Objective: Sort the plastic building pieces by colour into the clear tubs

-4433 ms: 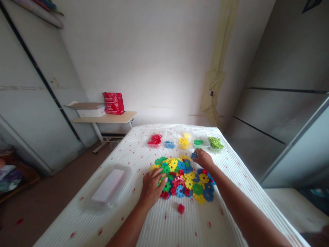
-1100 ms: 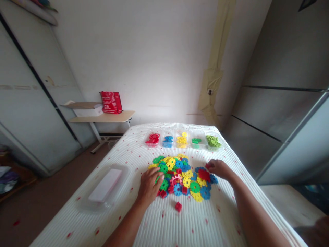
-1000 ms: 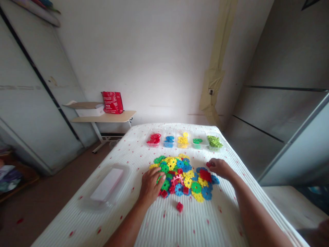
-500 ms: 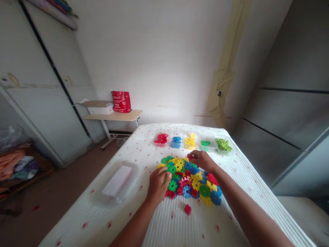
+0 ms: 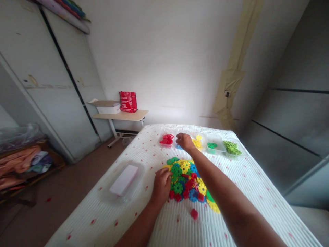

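Head view of sorting work on a table (image 5: 89,212) spread with white ribbed cloth. The pile of slotted plastic disks and red cubes (image 5: 189,181) lies at the centre, partly covered by the right forearm. At its left edge rests the left hand (image 5: 162,183), fingers loosely parted beside green disks. The right hand (image 5: 184,141) is over the tub of blue disks (image 5: 179,147), fingers bent inward; whether they pinch anything cannot be told. Flanking tubs contain red pieces (image 5: 167,140), yellow disks (image 5: 197,143), green disks (image 5: 212,145) and lime-green pieces (image 5: 231,147). One red cube (image 5: 194,214) lies apart, nearer the wearer. Left: a clear plastic container (image 5: 136,181) with a pale block (image 5: 123,180).
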`<state>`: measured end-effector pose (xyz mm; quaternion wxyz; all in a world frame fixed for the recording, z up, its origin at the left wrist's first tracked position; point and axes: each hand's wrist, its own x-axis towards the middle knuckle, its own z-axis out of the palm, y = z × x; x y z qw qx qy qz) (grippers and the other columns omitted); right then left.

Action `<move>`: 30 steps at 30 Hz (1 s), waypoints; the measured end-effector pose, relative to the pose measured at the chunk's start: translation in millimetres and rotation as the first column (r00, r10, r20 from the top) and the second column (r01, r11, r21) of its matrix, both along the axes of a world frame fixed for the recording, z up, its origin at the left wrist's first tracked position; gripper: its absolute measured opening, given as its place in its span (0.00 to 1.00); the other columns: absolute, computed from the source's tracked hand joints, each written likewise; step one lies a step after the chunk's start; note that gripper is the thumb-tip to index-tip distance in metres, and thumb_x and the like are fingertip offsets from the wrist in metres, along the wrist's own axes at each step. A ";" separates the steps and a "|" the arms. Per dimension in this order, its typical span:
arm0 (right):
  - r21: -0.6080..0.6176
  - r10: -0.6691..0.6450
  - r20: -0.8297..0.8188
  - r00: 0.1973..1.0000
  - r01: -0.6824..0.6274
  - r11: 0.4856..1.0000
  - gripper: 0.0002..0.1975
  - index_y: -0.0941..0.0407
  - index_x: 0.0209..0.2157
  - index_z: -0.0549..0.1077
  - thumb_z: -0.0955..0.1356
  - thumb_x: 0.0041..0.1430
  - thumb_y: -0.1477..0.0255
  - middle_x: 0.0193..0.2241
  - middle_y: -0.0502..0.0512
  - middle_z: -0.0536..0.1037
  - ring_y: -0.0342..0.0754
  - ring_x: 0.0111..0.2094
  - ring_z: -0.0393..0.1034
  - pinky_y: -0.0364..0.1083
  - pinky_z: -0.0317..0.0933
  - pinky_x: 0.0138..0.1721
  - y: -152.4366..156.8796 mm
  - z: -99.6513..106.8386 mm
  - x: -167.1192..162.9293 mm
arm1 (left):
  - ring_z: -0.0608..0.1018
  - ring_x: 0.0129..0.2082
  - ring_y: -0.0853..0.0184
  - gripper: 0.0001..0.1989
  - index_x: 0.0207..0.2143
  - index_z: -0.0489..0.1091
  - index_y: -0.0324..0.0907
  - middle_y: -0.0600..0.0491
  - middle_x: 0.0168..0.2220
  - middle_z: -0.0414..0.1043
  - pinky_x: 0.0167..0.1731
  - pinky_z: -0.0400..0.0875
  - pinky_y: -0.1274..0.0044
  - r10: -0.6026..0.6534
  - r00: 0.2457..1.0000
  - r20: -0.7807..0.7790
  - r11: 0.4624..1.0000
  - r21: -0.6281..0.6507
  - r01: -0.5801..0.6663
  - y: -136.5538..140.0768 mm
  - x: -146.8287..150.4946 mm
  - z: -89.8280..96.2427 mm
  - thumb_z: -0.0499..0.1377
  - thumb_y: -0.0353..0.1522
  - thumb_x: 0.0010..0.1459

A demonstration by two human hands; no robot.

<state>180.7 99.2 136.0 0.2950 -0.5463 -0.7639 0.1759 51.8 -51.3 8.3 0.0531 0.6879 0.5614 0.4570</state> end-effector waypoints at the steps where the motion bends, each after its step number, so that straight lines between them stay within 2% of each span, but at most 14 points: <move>1: -0.005 0.013 0.010 1.000 -0.013 1.000 0.10 0.57 0.34 0.74 0.65 0.47 0.79 0.30 0.53 0.78 0.45 0.31 0.73 0.41 0.63 0.36 -7.0 -3.6 11.9 | 0.72 0.44 0.63 0.12 0.33 0.72 0.42 0.48 0.41 0.71 0.46 0.68 0.65 -0.001 1.000 -0.007 1.000 0.001 0.001 0.8 -0.1 -0.8 0.49 0.26 0.53; 4: -0.034 0.029 0.031 0.999 -0.028 0.999 0.08 0.58 0.30 0.74 0.64 0.48 0.78 0.23 0.50 0.76 0.42 0.23 0.72 0.40 0.63 0.29 -29.4 -12.8 59.1 | 0.72 0.44 0.63 0.12 0.32 0.72 0.43 0.49 0.40 0.72 0.46 0.68 0.65 -0.003 1.000 -0.028 1.000 0.011 0.003 2.7 -0.1 -2.4 0.50 0.26 0.52; 6: -0.053 0.027 0.060 0.998 -0.024 0.998 0.07 0.58 0.29 0.73 0.64 0.49 0.78 0.21 0.50 0.75 0.42 0.22 0.72 0.39 0.62 0.28 -44.6 -16.2 95.5 | 0.72 0.44 0.63 0.12 0.32 0.72 0.43 0.49 0.40 0.72 0.46 0.68 0.66 -0.010 0.999 -0.041 1.000 0.014 0.010 3.3 -0.1 -2.7 0.50 0.26 0.52; 10: -0.081 0.025 0.155 0.988 -0.013 0.997 0.07 0.58 0.29 0.73 0.64 0.49 0.74 0.23 0.52 0.76 0.43 0.24 0.71 0.40 0.62 0.28 -77.7 -23.0 161.3 | 0.72 0.44 0.63 0.13 0.32 0.72 0.44 0.49 0.40 0.72 0.46 0.68 0.66 -0.022 0.998 -0.064 0.999 0.025 0.023 4.7 -0.4 -4.4 0.50 0.25 0.52; 13: -0.136 0.047 0.223 0.974 -0.016 0.991 0.12 0.55 0.35 0.73 0.67 0.46 0.70 0.30 0.53 0.77 0.45 0.29 0.71 0.42 0.63 0.31 -103.3 -34.8 191.1 | 0.72 0.43 0.63 0.13 0.32 0.72 0.44 0.50 0.40 0.73 0.46 0.68 0.66 -0.016 0.997 -0.071 0.999 0.039 0.019 6.4 -0.6 -6.7 0.50 0.25 0.51; 17: -0.189 0.085 0.248 0.965 -0.038 0.981 0.24 0.53 0.45 0.71 0.69 0.41 0.71 0.40 0.55 0.76 0.50 0.39 0.70 0.47 0.64 0.40 -126.9 -54.3 200.8 | 0.73 0.44 0.63 0.13 0.32 0.72 0.44 0.50 0.40 0.73 0.46 0.68 0.66 -0.011 0.996 -0.085 0.999 0.034 0.014 6.7 -0.5 -7.4 0.50 0.24 0.50; 21: -0.170 0.075 0.276 0.958 -0.028 0.985 0.24 0.54 0.45 0.71 0.69 0.41 0.73 0.43 0.58 0.74 0.53 0.43 0.68 0.50 0.62 0.44 -131.4 -64.5 194.5 | 0.72 0.44 0.63 0.13 0.32 0.72 0.44 0.50 0.40 0.72 0.46 0.69 0.66 -0.012 0.996 -0.092 0.999 0.031 0.015 5.5 -0.6 -6.2 0.50 0.25 0.50; 26: -0.089 0.030 0.287 0.958 -0.005 0.996 0.26 0.57 0.46 0.69 0.69 0.40 0.73 0.40 0.60 0.72 0.54 0.42 0.67 0.51 0.62 0.44 -129.7 -61.2 184.5 | 0.72 0.43 0.63 0.13 0.32 0.72 0.43 0.50 0.40 0.72 0.46 0.69 0.66 -0.013 0.996 -0.088 0.999 0.036 0.016 5.8 -0.6 -6.5 0.50 0.25 0.51; 28: -0.028 0.077 0.254 0.964 -0.072 0.997 0.25 0.57 0.46 0.69 0.69 0.41 0.73 0.38 0.59 0.71 0.53 0.41 0.67 0.50 0.63 0.42 -132.2 -55.4 176.8 | 0.72 0.43 0.63 0.12 0.32 0.72 0.43 0.49 0.40 0.72 0.46 0.68 0.66 -0.013 0.996 -0.089 0.999 0.031 0.016 5.7 -0.5 -6.1 0.50 0.24 0.51; 30: 0.014 0.190 0.207 0.960 -0.197 0.980 0.24 0.56 0.45 0.68 0.69 0.42 0.73 0.39 0.59 0.70 0.51 0.40 0.66 0.49 0.63 0.41 -137.0 -47.1 165.0 | 0.72 0.44 0.63 0.12 0.32 0.72 0.43 0.49 0.40 0.72 0.46 0.68 0.66 -0.015 0.996 -0.093 1.000 0.022 0.017 5.2 -0.4 -4.8 0.50 0.24 0.51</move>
